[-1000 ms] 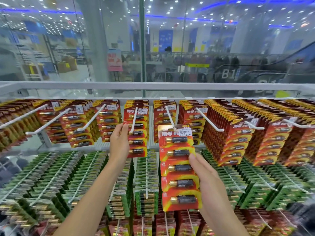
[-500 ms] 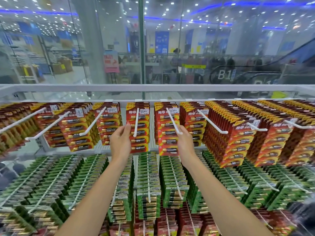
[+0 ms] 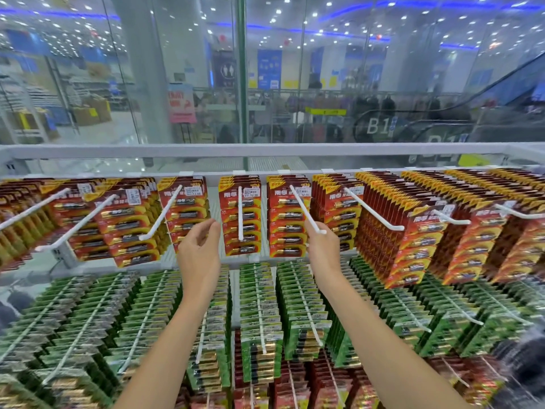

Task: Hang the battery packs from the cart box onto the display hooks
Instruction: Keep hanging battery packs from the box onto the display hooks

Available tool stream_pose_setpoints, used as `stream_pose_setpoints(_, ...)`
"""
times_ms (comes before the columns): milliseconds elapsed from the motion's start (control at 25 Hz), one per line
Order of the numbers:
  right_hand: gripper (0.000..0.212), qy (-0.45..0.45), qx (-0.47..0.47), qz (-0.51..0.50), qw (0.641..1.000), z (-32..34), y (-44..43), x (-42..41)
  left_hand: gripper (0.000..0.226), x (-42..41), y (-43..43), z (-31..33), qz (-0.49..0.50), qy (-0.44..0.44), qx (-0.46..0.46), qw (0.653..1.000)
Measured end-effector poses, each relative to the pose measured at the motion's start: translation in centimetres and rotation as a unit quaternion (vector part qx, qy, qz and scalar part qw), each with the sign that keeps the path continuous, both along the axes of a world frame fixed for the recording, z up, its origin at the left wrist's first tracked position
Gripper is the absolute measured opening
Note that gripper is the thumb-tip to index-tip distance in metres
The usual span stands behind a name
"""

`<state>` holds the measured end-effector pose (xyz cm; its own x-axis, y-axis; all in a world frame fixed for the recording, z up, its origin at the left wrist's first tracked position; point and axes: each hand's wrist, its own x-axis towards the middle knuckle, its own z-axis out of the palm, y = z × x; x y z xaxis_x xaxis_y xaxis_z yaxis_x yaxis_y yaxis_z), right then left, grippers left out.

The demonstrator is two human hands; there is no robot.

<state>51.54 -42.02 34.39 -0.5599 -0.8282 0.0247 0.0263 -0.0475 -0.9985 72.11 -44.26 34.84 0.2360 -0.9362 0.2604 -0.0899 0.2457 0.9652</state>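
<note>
Both hands sit at mid-frame in front of the top row of red battery packs [image 3: 287,214], and neither carries a pack, so the step in hand looks like the gap between hangings: one card is on its peg and the next must be fetched. The left hand [image 3: 198,252] hovers with fingers loosely curled round nothing, its grip empty. The right hand [image 3: 323,250] sits just at the upturned tip of a white display hook [image 3: 306,209]; whether its fingers touch the tip is hard to tell, but it holds nothing.

The cart box is out of view, so the next move calls for turning away to it.

The packs are glossy blister cards, flat and rectangular, red and gold above, green packs [image 3: 259,308] below. The hooks are thin, smooth white rods with bent ends.
</note>
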Motion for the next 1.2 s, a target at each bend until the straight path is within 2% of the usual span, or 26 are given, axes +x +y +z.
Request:
stream_pose_setpoints(120, 0.031, 0.028, -0.015, -0.011, 0.999, -0.9, 2.1, 0.3, 0.027, 0.9, 3.2, -1.1, -0.032, 0.028, 0.026, 0.999)
stream_pose_setpoints(240, 0.031, 0.033, -0.019, -0.014, 0.999, -1.9, 6.4, 0.4, 0.025, 0.3, 7.1, -2.5, -0.079, 0.058, 0.067, 0.993)
stream_pose_setpoints(360, 0.025, 0.020, 0.014, -0.024, 0.999, -3.9, 11.8, -0.8, 0.025, -1.7, 10.8, -4.4, -0.132, 0.074, 0.116, 0.982)
stream_pose_setpoints(600, 0.024, -0.024, 0.110, -0.152, 0.982, -10.7, 24.8, -6.2, 0.020, -7.4, 17.1, -9.8, -0.225, 0.052, 0.154, 0.961)
stream_pose_setpoints(720, 0.030, -0.039, 0.129, -0.240, 0.961, -13.6, 32.5, -9.1, 0.008, -11.5, 20.3, -12.7, -0.309, 0.018, 0.194, 0.931)
stream_pose_setpoints(840, 0.014, -0.045, 0.145, -0.326, 0.933, -15.4, 40.0, -12.0, 0.015, -16.1, 24.3, -14.5, -0.371, -0.031, 0.210, 0.904)
stream_pose_setpoints(920, 0.012, -0.030, 0.164, -0.367, 0.915, -16.5, 44.4, -13.6, 0.014, -19.1, 26.4, -16.5, -0.413, -0.046, 0.210, 0.885)
stream_pose_setpoints(1040, 0.010, -0.040, 0.175, -0.425, 0.887, -17.9, 50.3, -15.9, 0.020, -23.1, 29.7, -17.9, -0.539, -0.080, 0.226, 0.807)
stream_pose_setpoints(1080, 0.010, -0.048, 0.177, -0.439, 0.879, -18.3, 51.9, -16.6, 0.028, -24.5, 30.8, -18.4, -0.554, -0.077, 0.235, 0.794)
stream_pose_setpoints(1160, 0.010, -0.067, 0.183, -0.460, 0.866, -18.9, 54.7, -17.9, 0.042, -27.2, 32.6, -19.7, -0.549, -0.114, 0.235, 0.794)
stream_pose_setpoints(1200, 0.010, -0.076, 0.187, -0.468, 0.860, -19.1, 55.9, -18.5, 0.035, -28.3, 33.6, -20.1, -0.544, -0.130, 0.235, 0.795)
